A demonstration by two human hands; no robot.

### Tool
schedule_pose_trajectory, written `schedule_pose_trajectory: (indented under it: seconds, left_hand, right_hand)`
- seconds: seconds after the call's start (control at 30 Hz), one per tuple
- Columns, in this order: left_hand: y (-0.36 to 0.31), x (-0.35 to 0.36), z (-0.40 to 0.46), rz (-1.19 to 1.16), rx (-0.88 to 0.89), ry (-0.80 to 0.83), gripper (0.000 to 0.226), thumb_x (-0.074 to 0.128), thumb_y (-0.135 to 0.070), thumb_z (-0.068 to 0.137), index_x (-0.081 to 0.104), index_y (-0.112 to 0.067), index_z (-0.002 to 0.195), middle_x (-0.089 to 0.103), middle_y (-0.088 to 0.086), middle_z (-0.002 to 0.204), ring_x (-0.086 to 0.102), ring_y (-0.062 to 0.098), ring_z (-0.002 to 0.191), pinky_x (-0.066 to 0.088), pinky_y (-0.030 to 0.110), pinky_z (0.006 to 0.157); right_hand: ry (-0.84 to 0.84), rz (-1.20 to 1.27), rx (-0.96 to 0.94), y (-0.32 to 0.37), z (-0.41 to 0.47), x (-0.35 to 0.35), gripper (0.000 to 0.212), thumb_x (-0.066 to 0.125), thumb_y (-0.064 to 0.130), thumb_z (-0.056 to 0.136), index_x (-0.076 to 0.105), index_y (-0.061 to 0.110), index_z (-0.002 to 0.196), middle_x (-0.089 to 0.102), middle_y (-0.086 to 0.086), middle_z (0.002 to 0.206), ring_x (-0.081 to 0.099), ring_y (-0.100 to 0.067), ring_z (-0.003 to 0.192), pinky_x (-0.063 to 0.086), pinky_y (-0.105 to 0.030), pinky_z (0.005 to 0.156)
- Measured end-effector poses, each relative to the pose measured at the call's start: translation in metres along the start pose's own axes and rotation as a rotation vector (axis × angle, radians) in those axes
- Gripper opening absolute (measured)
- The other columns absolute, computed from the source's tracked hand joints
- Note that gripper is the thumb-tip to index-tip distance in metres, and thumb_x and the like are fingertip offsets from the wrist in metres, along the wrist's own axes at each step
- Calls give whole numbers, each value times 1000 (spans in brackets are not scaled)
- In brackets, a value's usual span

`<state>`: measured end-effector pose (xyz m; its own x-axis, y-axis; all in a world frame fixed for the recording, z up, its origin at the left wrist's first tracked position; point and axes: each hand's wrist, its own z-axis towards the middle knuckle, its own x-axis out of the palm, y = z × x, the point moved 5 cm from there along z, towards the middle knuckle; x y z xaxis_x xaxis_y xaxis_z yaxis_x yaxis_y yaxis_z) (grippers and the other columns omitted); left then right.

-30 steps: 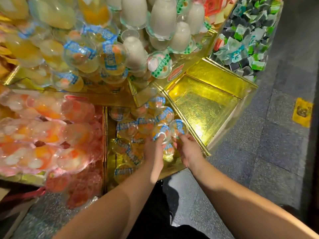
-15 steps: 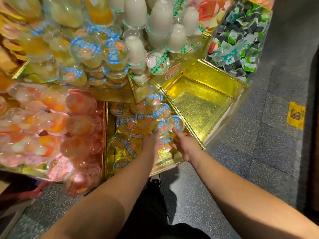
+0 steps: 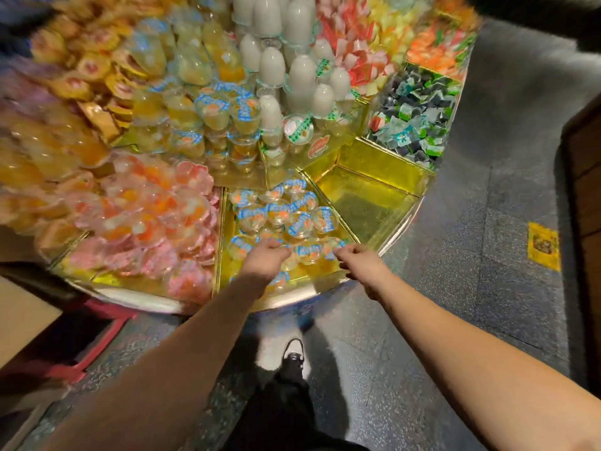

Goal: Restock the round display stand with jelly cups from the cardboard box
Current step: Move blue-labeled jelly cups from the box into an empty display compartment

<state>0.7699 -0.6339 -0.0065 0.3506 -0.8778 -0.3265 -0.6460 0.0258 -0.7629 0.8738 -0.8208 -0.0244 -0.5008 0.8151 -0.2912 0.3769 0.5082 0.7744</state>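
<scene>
Head view. I log the round display stand (image 3: 292, 296), gold-lined wedges. Jelly cups (image 3: 283, 213) with blue-banded lids fill the wedge at 12 o'clock from my hands. Left hand (image 3: 265, 257): knuckles up, fingers curled down among the nearest cups; whether it grasps one I cannot tell. Right hand (image 3: 359, 260): at 3 o'clock of the left, fingers bent over the wedge's front corner, touching a cup; grasp unclear. Gold wedge (image 3: 364, 203) at 1 o'clock holds nothing. Cardboard box (image 3: 22, 317) at 9 o'clock, at frame edge.
</scene>
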Motion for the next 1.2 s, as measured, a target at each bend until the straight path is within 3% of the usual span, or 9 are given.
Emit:
schedule_pose_trajectory:
  seconds: [0.1,0.2,0.33,0.53,0.73,0.87,1.0,1.1,1.2]
  left_hand:
    - [1,-39,-50,129,102,-105,34,67,-33,90,61,-12,116,66,6,101,60,22,88,45,30,75]
    - [4,-78,-98,284,153,-157,31,65,-33,92,60,-15,116,63,0,97,55,14,75,42,18,59]
    - [16,-138,-153,414,224,-224,33,60,-35,94,60,-17,122,65,4,118,59,18,93,37,24,70]
    - [60,-250,-206,512,238,-386,37,58,-39,95,57,-18,125,59,6,124,57,24,111,44,29,84]
    - [158,-384,-234,467,129,-570,40,60,-32,93,55,-15,129,52,8,129,52,28,120,41,37,102]
    - [232,-481,-254,445,30,-621,39,57,-29,96,53,-15,133,51,4,135,52,22,123,40,32,102]
    - [300,-561,-258,407,-93,-607,38,54,-29,98,51,-17,134,51,3,135,53,14,115,41,26,98]
    - [339,-603,-256,417,-140,-620,31,57,-27,97,53,-17,126,52,-1,119,49,8,98,39,20,82]
    - [365,-628,-251,428,-182,-592,33,57,-28,95,54,-18,126,49,-4,113,48,9,95,42,24,84]
  right_hand:
    - [18,-121,-122,13,-47,7,21,70,31,88,58,21,76,60,1,74,55,-19,77,41,-30,73]
    - [92,-289,-216,30,-91,29,21,68,37,89,63,17,87,66,1,84,58,-18,80,40,-29,70]
    - [227,-523,-389,68,-141,83,26,66,37,90,65,13,99,70,0,102,63,-19,96,45,-30,80]
    - [355,-846,-665,120,-202,205,27,62,39,92,64,15,104,68,-5,105,62,-24,99,46,-32,80]
    - [569,-1063,-844,155,-253,360,25,57,34,95,62,15,110,66,-6,108,60,-22,98,45,-31,80]
    - [643,-1067,-889,171,-274,479,16,56,30,97,63,19,107,65,1,104,60,-14,96,34,-23,71]
    - [708,-994,-864,170,-295,583,19,58,23,97,65,9,106,60,8,95,54,-3,83,34,-11,65]
    - [728,-1011,-797,161,-294,640,15,60,29,94,64,17,102,67,4,101,59,-12,89,43,-21,76]
    - [714,-1045,-734,152,-286,674,16,60,31,94,63,18,102,69,-1,104,63,-18,94,49,-30,84]
